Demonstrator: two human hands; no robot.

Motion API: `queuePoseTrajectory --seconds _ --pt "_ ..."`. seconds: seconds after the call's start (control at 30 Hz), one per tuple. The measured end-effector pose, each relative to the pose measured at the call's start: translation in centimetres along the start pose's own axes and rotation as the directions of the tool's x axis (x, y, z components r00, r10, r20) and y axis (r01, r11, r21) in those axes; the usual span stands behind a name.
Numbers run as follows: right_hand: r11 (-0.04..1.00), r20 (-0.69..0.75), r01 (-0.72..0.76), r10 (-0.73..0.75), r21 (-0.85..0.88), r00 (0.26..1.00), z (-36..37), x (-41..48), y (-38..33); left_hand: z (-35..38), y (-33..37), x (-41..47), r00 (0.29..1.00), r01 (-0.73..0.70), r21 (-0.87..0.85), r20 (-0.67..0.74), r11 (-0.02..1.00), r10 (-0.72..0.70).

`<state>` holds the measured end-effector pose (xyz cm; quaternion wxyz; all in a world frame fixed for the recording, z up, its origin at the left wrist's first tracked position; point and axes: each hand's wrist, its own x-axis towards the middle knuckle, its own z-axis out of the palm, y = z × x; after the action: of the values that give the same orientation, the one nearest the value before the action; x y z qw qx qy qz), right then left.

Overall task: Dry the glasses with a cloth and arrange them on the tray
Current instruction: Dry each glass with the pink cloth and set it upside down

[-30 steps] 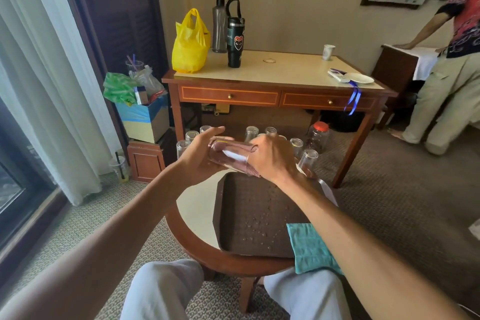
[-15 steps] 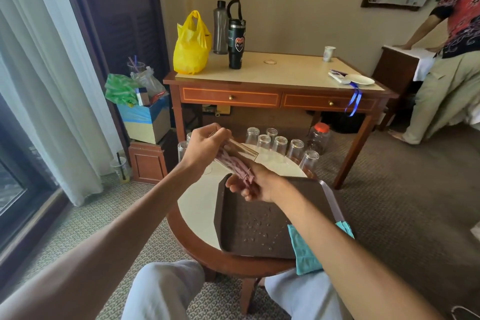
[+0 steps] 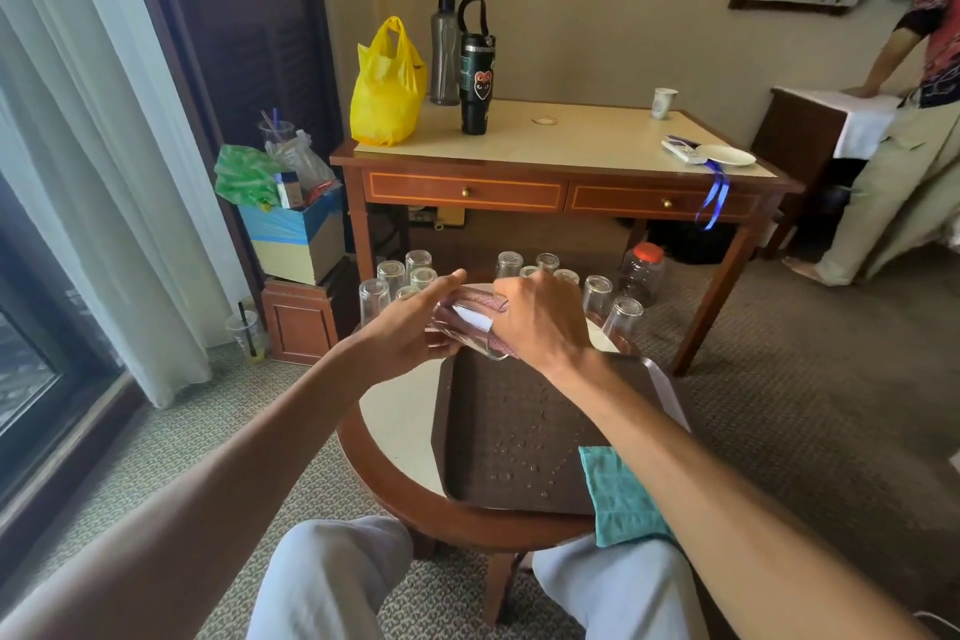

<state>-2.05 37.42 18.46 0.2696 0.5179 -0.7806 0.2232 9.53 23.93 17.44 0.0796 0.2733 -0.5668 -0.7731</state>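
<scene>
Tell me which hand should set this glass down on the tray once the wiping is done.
Left, probably. The left hand holds the glass by its base end, while the right hand grips the cloth stuffed in its mouth. The tray lies just below.

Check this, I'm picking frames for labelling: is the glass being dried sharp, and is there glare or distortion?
Head view: the glass, cloth inside, is slightly soft between the left hand and right hand; window daylight brightens the curtain without glare; wide-angle bowing at the edges; droplets on the tray look crisp.

Soft window daylight, wide-angle edge distortion.
</scene>
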Motion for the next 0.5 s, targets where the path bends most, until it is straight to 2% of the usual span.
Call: queuePoseTrajectory --seconds 0.1,0.13,0.17,0.23,0.27,0.3,0.37,0.43,0.5 --pt "0.953 0.150 -0.271 0.251 0.135 0.956 0.0 -0.2 -0.5 0.2 0.1 -0.1 0.994 -0.102 -0.030 -0.052 0.994 0.100" --pt "0.905 0.238 -0.391 0.348 0.166 0.907 0.1 0.0 -0.6 0.2 0.2 -0.3 0.991 -0.127 -0.042 -0.057 0.991 0.125" --pt "0.820 0.356 -0.530 0.440 0.215 0.825 0.2 0.3 -0.8 0.3 0.4 -0.4 0.986 -0.156 -0.046 -0.058 0.987 0.153" --pt "0.502 0.623 -0.800 0.522 0.327 0.583 0.3 0.8 -1.2 0.3 0.6 -0.5 0.975 -0.219 -0.047 -0.056 0.974 0.217" --pt "0.336 0.734 -0.878 0.489 0.339 0.471 0.3 0.8 -1.2 0.2 0.7 -0.4 0.968 -0.249 -0.044 -0.051 0.967 0.247" --pt "0.211 0.814 -0.918 0.425 0.337 0.396 0.2 0.7 -1.3 0.1 0.7 -0.3 0.962 -0.271 -0.037 -0.040 0.962 0.270" --pt "0.051 0.898 -0.940 0.283 0.337 0.337 0.3 0.1 -1.2 -0.4 0.7 0.0 0.953 -0.303 -0.021 0.003 0.953 0.303" --pt "-0.008 0.920 -0.937 0.194 0.348 0.340 0.6 -0.4 -1.3 -1.0 0.5 0.2 0.947 -0.318 -0.024 0.037 0.948 0.319" --pt "-0.030 0.913 -0.922 0.154 0.386 0.378 0.8 -0.8 -1.5 -1.4 0.5 0.4 0.946 -0.314 -0.052 0.067 0.948 0.317"
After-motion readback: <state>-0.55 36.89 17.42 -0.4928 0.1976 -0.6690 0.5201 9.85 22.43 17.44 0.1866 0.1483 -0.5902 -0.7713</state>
